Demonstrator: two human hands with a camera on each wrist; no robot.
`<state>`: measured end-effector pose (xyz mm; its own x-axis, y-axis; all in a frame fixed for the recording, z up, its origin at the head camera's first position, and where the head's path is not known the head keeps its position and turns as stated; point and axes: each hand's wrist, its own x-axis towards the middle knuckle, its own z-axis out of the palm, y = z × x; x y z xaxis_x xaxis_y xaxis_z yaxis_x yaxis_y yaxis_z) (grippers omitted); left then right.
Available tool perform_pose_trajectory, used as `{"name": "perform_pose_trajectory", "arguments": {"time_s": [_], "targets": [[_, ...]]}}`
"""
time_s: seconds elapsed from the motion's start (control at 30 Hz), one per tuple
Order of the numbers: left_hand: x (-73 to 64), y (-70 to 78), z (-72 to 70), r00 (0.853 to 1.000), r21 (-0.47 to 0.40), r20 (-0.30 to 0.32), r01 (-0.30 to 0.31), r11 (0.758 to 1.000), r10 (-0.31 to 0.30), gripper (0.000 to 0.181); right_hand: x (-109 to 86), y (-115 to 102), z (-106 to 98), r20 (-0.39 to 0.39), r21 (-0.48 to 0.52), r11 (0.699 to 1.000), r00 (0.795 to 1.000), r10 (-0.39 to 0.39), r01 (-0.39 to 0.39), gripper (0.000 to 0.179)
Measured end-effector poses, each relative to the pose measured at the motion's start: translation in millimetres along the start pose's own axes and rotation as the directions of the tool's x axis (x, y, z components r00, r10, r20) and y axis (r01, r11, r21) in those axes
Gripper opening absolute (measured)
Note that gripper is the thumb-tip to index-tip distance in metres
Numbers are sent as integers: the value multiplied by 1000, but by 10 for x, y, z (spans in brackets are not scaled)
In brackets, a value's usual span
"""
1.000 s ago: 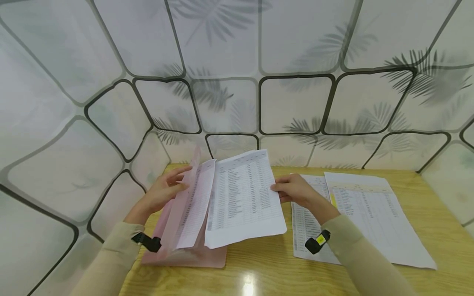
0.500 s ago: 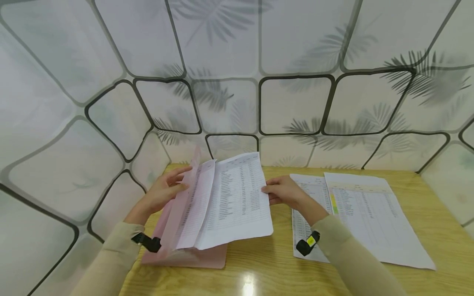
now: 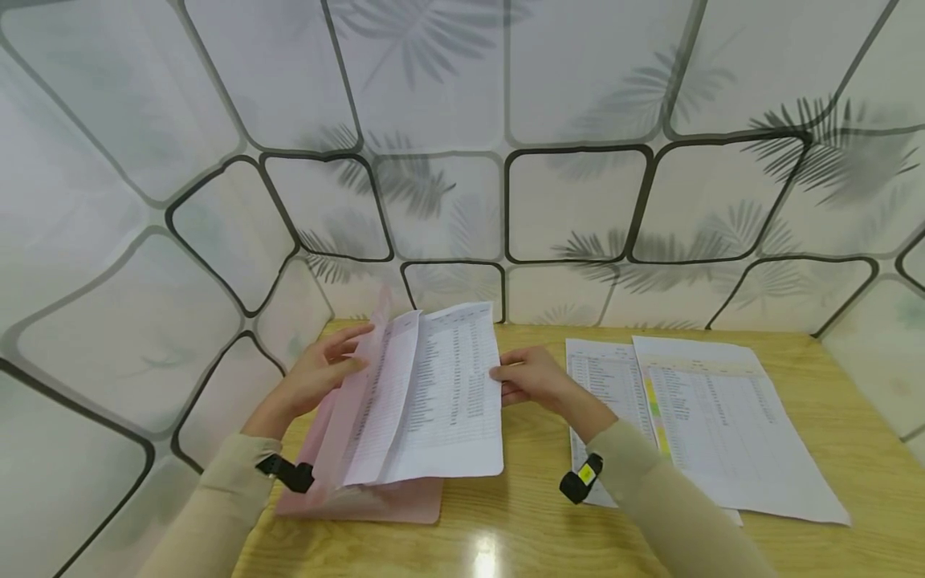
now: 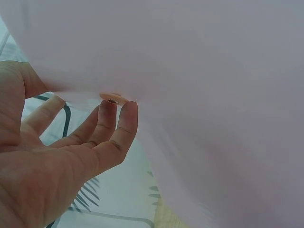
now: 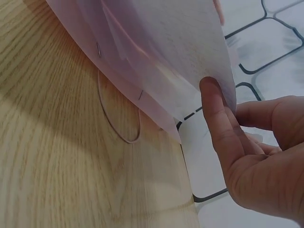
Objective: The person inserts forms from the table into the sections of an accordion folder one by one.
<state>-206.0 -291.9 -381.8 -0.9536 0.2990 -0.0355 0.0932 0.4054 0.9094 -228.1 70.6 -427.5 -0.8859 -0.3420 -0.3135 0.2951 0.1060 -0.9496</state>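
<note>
A pink document folder point(image 3: 408, 504) lies at the left of the table, its upper side lifted. My left hand point(image 3: 314, 377) holds that raised side by its edge; in the left wrist view its fingertips touch a small round orange button point(image 4: 113, 98) on the pink sheet. Between thumb and fingers my right hand point(image 3: 536, 379) pinches the right edge of a printed sheet point(image 3: 451, 401), which is tilted and partly inside the folder. Another printed sheet point(image 3: 379, 401) leans against the raised side, overlapping it. A loop of string point(image 5: 111, 126) hangs from the folder in the right wrist view.
Two overlapping printed papers, the left one point(image 3: 603, 373) partly under the right one point(image 3: 730, 437), lie at the right of the wooden table point(image 3: 531, 514). Colored marks show along their overlap. Patterned walls point(image 3: 578, 201) close off the back and left sides.
My right hand has moved left, carrying the printed sheet further into the pink folder, behind the other sheet. The left hand and the folder's raised side have stayed in place.
</note>
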Motion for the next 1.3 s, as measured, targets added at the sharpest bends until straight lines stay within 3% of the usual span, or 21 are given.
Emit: {"name": "perform_pose_trajectory", "arguments": {"time_s": [0.43,0.7,1.3], "targets": [[-5,22,-8,1000,18,-7,-7,1000,7,62,74,41,204,-14,-4,1000,1000,16,-17,34],[5,11,-22,1000,13,-13,7,1000,-6,61,105,42,338,2,-11,1000,1000,-7,7,30],[-5,39,-18,1000,-3,-24,11,1000,-11,61,212,118,594,39,2,1000,999,28,-28,30]]}}
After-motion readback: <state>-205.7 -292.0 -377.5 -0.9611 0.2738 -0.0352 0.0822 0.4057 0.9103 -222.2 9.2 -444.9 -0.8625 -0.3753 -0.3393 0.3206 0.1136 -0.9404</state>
